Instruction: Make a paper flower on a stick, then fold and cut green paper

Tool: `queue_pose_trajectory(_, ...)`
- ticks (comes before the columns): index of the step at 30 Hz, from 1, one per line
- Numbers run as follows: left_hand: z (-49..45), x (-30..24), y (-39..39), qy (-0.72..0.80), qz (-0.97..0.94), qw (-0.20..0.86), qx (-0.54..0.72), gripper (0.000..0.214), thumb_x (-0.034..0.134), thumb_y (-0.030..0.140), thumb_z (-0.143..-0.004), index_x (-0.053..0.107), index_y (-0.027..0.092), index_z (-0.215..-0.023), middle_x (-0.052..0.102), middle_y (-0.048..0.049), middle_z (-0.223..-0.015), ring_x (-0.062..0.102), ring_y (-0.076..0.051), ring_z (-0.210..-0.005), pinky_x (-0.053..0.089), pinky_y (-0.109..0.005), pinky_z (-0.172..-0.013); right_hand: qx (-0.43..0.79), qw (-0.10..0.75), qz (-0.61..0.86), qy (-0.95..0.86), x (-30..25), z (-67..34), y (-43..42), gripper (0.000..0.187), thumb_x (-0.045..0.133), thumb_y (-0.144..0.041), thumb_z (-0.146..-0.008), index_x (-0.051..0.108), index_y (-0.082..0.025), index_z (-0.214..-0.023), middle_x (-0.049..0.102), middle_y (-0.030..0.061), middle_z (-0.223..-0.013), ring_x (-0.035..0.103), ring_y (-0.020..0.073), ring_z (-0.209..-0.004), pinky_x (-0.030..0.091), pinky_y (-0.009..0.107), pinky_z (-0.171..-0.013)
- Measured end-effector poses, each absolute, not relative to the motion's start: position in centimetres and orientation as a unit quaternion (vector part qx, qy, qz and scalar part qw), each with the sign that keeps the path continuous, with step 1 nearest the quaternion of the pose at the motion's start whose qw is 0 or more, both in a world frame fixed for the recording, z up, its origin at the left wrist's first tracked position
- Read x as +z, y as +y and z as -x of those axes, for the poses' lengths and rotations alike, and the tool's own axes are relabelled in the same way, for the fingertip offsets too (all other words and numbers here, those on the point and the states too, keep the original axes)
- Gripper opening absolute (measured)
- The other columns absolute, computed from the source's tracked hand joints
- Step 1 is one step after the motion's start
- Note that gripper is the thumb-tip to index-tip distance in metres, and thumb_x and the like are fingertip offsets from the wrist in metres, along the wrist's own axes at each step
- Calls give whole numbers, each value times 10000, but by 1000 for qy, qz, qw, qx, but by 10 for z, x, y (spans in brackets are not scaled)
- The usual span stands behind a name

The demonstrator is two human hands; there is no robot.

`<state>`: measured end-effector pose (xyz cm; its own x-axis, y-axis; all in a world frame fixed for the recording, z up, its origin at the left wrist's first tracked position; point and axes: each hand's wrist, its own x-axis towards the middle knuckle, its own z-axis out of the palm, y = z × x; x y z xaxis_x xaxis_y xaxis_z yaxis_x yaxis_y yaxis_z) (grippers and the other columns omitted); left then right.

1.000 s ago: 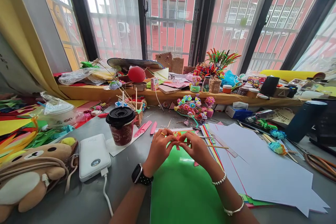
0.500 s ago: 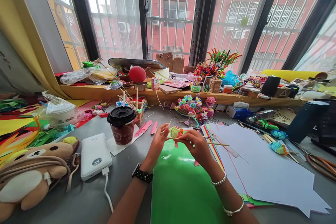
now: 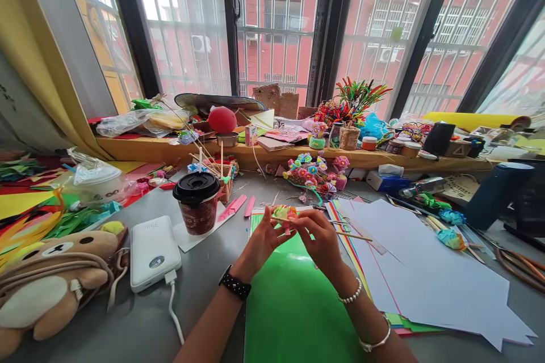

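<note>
A thin wooden stick (image 3: 355,236) bears a small yellow-green, orange and pink paper flower (image 3: 281,212) near its left end. My left hand (image 3: 261,244) is closed on the flower end, its thumb by the stick's tip and its fingers bent behind and below. With thumb and fingertips, my right hand (image 3: 317,235) pinches the stick just right of the flower. A pink paper strip (image 3: 287,231) hangs between the hands. Both hands are above a glossy green board (image 3: 298,306). My fingers cover part of the flower and stick.
Left of my hands stand a lidded dark red cup (image 3: 198,210) and a white power bank (image 3: 155,255) with a cable. Folded pink strips (image 3: 233,207) lie behind. White paper sheets (image 3: 434,266) and scissors (image 3: 522,264) are on the right. Pipe-cleaner flowers (image 3: 313,173) stand at the back.
My left hand has turned and moved slightly right and down, its thumb coming to the stick's left end. The flower has shifted a little left; my right hand has kept its pinch.
</note>
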<state>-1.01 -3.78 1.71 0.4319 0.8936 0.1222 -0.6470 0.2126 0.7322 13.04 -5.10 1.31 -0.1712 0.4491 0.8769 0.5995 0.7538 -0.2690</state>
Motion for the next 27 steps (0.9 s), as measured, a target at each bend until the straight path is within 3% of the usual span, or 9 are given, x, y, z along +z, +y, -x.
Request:
queue_pose_trajectory(3, 9, 17, -41, 146, -382, 757, 510, 400, 523, 499, -717, 532, 179, -958, 585, -25, -861, 549, -134, -770, 435, -315, -801, -126, 548, 329, -758, 14, -130, -53, 154, 495, -92, -793, 602, -196, -833, 585, 49, -778, 528, 156, -738, 454, 278, -656)
queue_pose_trajectory(8, 6, 14, -42, 206, -419, 720, 513, 393, 679, 232, -649, 500, 221, -1000, 596, -4, -879, 556, -138, -849, 405, -313, -845, -134, 535, 351, -757, 14, -130, -55, 176, 468, -140, -816, 608, -232, -873, 573, 47, -773, 537, 158, -732, 465, 292, -657)
queue_pose_trajectory(15, 6, 14, -38, 254, -418, 677, 550, 490, 725, 192, -577, 483, 226, -1001, 602, 6, -848, 575, -108, -726, 444, -226, -690, 86, 577, 348, -734, 18, -128, -55, 109, 523, -202, -780, 623, -209, -822, 524, 34, -770, 526, 131, -666, 449, 224, -482)
queue_pose_trajectory(19, 6, 12, -36, 241, -447, 666, 547, 527, 719, 184, -587, 451, 210, -1040, 599, 6, -802, 553, -72, -627, 436, -194, -620, 191, 582, 363, -702, 21, -128, -56, 105, 550, -253, -767, 619, -186, -724, 539, 27, -744, 534, 138, -698, 442, 216, -505)
queue_pose_trajectory(27, 4, 9, -35, 247, -489, 623, 559, 597, 720, 192, -574, 435, 218, -1098, 564, -14, -842, 564, -120, -643, 453, -228, -561, 316, 557, 383, -666, 27, -132, -56, 171, 602, -320, -712, 580, -165, -645, 536, 20, -706, 533, 137, -659, 455, 218, -492)
